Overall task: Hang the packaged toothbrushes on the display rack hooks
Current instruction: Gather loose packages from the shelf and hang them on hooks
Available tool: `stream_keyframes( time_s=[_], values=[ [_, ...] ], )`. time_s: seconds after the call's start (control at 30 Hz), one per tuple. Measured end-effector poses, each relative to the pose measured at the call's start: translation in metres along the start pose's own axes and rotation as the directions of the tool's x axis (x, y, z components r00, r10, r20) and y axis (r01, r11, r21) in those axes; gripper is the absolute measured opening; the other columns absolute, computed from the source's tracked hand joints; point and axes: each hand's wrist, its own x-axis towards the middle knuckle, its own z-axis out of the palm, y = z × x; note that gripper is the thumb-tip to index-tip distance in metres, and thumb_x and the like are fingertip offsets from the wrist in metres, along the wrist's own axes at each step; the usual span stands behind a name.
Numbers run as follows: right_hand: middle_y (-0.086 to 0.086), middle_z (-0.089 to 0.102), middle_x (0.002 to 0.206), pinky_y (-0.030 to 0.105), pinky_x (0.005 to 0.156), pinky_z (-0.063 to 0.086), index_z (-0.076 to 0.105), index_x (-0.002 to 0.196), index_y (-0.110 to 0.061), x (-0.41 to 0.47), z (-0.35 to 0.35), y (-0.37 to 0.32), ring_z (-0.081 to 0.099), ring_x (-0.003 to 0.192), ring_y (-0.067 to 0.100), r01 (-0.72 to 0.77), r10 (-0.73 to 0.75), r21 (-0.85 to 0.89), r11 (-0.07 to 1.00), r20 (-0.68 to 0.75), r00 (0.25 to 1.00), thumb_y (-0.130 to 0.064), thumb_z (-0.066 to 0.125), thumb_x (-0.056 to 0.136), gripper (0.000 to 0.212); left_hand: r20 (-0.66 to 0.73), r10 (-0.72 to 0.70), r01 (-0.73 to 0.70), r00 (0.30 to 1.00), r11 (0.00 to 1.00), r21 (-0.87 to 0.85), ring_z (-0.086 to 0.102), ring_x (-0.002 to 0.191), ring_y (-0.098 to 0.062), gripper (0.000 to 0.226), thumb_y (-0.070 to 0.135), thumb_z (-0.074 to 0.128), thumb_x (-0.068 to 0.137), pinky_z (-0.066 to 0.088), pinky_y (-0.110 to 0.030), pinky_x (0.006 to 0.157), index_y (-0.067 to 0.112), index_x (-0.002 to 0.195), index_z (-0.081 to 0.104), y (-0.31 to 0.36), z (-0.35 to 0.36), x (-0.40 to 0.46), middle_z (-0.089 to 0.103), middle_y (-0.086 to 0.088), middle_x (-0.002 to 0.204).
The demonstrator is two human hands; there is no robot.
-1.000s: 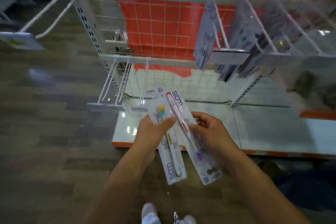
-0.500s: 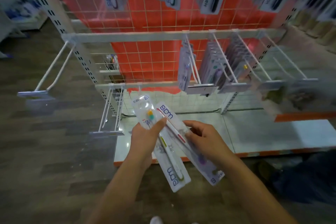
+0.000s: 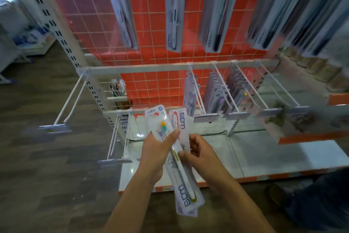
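Observation:
Two packaged toothbrushes sit between my hands in front of the rack. My left hand point(image 3: 157, 150) grips the front pack point(image 3: 186, 183), a clear blister with a white and green brush, thumb across its face. Behind it lies the second pack point(image 3: 179, 119) with a red brush, and my right hand point(image 3: 200, 154) pinches the packs from the right. The display rack's middle rail point(image 3: 143, 68) carries white hooks point(image 3: 223, 86); several on the right hold packs. An empty double hook point(image 3: 72, 98) juts out at the left end.
More toothbrush packs point(image 3: 174, 11) hang from an upper row against the orange grid wall point(image 3: 151, 85). A low hook point(image 3: 115, 140) sticks out below left. The white base shelf point(image 3: 264, 155) has an orange edge. Dark wood-pattern floor lies to the left.
My view has tilted upward, showing the upper row of hanging packs. The two packs have come closer together, nearly stacked, and both hands keep their hold.

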Motion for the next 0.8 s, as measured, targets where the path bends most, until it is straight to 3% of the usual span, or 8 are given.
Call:
stream_keyframes(
  time_s=[0.27,0.4,0.53,0.7,0.8],
  values=[
    [-0.005,0.069,0.112,0.039,0.093,0.054,0.052,0.124,-0.029,-0.001,0.012,-0.005,0.066,0.103,0.009,0.03,-0.029,0.028,0.999,-0.031,0.999,-0.01,0.056,0.093,0.037,0.023,0.079,-0.082,0.997,0.988,0.13,0.072,0.09,-0.017,0.023,0.019,0.071,0.083,0.058,-0.039,0.081,0.022,0.106,0.067,0.007,-0.003,0.0,0.075,0.002,0.093],
    [-0.009,0.066,0.116,0.036,0.093,0.054,0.051,0.126,-0.029,-0.003,0.013,-0.002,0.064,0.105,0.005,0.055,-0.054,0.007,0.998,-0.098,0.994,-0.011,0.054,0.095,0.036,0.031,0.126,-0.129,0.992,0.97,0.207,0.071,0.089,-0.012,0.026,0.023,0.072,0.082,0.058,-0.035,0.079,0.026,0.107,0.066,0.002,0.003,-0.004,0.074,0.007,0.094],
    [-0.006,0.067,0.116,0.032,0.087,0.056,0.054,0.121,-0.027,-0.007,0.003,0.008,0.066,0.103,0.007,0.081,-0.066,0.068,0.994,-0.199,0.978,-0.012,0.056,0.094,0.031,0.127,0.16,-0.19,0.979,0.943,0.273,0.07,0.092,-0.011,0.034,0.02,0.072,0.082,0.059,-0.034,0.078,0.022,0.114,0.06,-0.003,0.012,-0.011,0.072,0.005,0.099],
    [-0.005,0.068,0.112,0.027,0.081,0.058,0.057,0.11,-0.029,-0.012,-0.018,0.013,0.066,0.101,0.008,0.121,-0.076,0.133,0.984,-0.307,0.949,-0.006,0.064,0.087,0.034,0.072,0.185,-0.197,0.98,0.942,0.27,0.068,0.093,-0.016,0.038,0.013,0.07,0.083,0.059,-0.036,0.08,0.015,0.117,0.054,-0.016,0.032,-0.018,0.068,-0.003,0.103],
    [-0.01,0.069,0.104,0.021,0.072,0.056,0.057,0.105,-0.032,-0.015,-0.036,0.017,0.068,0.094,0.003,0.15,-0.089,0.155,0.977,-0.34,0.936,-0.005,0.063,0.087,0.033,0.114,0.213,-0.239,0.97,0.916,0.323,0.067,0.09,-0.01,0.03,0.02,0.071,0.084,0.059,-0.028,0.076,0.02,0.11,0.056,-0.024,0.047,-0.019,0.068,0.004,0.099]
  ],
)
